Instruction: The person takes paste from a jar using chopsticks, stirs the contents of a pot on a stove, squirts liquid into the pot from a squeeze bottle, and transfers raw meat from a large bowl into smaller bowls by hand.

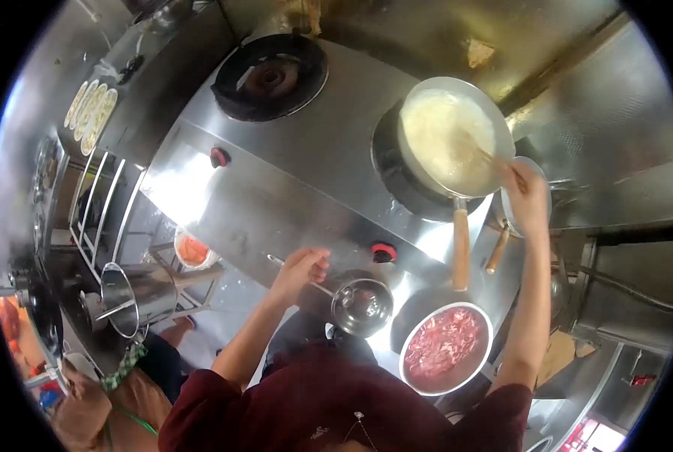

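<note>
My right hand is closed around a thin wooden utensil, whose lower end dips into a pale yellow liquid. Blur and steam hide the exact kind of utensil. The liquid lies in a metal pan with a wooden handle, set over the right burner. My left hand, fingers curled, grips the handle of a metal ladle. That ladle hangs low in front of the stove's edge, close to my body. Right of it stands a white-rimmed bowl of raw sliced meat.
A black burner occupies the stove's far left. Red knobs sit on the front panel. A second wooden-handled pan is beside my right forearm. At lower left are a metal pot, a rack and another person.
</note>
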